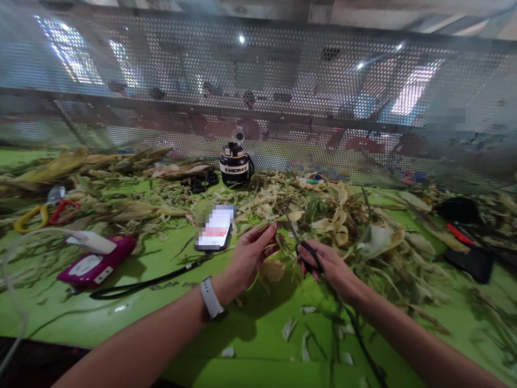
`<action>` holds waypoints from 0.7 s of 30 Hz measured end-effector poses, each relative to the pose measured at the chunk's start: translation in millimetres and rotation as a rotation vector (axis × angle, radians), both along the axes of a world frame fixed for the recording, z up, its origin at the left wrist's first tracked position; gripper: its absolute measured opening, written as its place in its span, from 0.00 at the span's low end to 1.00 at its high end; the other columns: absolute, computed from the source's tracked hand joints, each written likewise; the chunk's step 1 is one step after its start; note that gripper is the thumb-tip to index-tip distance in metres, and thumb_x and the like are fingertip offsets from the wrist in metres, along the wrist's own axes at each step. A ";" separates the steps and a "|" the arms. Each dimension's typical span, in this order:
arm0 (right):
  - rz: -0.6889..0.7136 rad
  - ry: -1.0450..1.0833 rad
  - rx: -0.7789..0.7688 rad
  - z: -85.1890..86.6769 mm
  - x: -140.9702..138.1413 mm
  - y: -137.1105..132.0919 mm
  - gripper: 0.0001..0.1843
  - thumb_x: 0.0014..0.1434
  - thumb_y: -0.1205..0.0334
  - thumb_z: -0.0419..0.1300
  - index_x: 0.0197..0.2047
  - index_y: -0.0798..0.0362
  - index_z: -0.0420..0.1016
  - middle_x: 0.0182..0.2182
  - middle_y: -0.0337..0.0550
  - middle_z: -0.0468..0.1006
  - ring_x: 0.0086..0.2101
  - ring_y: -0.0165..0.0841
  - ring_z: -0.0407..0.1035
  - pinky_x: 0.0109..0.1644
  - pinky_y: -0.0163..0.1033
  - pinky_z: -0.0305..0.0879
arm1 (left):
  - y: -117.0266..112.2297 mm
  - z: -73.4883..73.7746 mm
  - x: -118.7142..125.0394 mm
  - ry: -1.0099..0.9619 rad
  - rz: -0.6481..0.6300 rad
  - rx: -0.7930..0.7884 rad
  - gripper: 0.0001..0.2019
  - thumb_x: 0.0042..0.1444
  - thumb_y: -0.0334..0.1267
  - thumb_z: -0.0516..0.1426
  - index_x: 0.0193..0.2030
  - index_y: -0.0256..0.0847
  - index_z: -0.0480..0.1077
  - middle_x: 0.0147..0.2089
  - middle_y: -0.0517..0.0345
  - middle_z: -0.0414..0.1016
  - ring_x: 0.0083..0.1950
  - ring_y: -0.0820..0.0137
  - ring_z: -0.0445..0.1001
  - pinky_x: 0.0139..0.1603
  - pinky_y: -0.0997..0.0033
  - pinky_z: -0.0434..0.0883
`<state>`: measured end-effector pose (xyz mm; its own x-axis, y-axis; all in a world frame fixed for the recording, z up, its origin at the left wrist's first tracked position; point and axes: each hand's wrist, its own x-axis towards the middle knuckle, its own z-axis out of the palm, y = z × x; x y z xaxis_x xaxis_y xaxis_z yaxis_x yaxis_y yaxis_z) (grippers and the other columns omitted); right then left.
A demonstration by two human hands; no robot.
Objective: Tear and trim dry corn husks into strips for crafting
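Observation:
My left hand [248, 257], with a pale watch band at the wrist, pinches a thin strip of plant leaf [283, 245] that looks like corn husk. Close to its right, my right hand [331, 267] is closed around black-handled scissors [310, 254]. The blades point up and left, towards the strip; whether they touch it I cannot tell. Behind both hands lies a heap of pale and green husk pieces [335, 215]. Small cut scraps [289, 328] lie on the green table [258, 334] below the hands.
A phone [216, 229] on a black strap lies left of my hands. Further left are a purple device [97, 264] with a white cable and yellow-and-red-handled scissors [40, 215]. A black "ENERGY" bottle [235, 168] stands before a perforated metal screen [274, 108]. Whole husks [60, 167] lie back left.

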<state>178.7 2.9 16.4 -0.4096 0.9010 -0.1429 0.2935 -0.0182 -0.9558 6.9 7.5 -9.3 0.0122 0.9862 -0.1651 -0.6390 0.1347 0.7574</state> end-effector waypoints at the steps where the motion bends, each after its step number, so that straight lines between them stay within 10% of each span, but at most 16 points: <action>1: 0.000 0.001 0.001 -0.8 0.5 0.4 0.25 0.51 0.38 0.55 0.26 0.54 0.63 0.20 0.35 0.67 0.20 0.25 0.55 0.22 0.32 0.48 | 0.0 0.0 0.0 0.000 -0.002 0.001 0.10 0.39 0.37 0.67 0.31 0.38 0.76 0.33 0.61 0.76 0.31 0.79 0.71 0.33 0.79 0.69; 21: -0.040 0.008 0.051 -8.9 1.7 0.5 0.22 0.54 0.42 0.55 0.26 0.53 0.63 0.20 0.35 0.67 0.20 0.25 0.53 0.21 0.31 0.45 | 1.7 -3.3 0.7 -0.020 0.001 0.013 0.10 0.39 0.36 0.67 0.31 0.38 0.76 0.32 0.61 0.76 0.30 0.79 0.71 0.34 0.79 0.69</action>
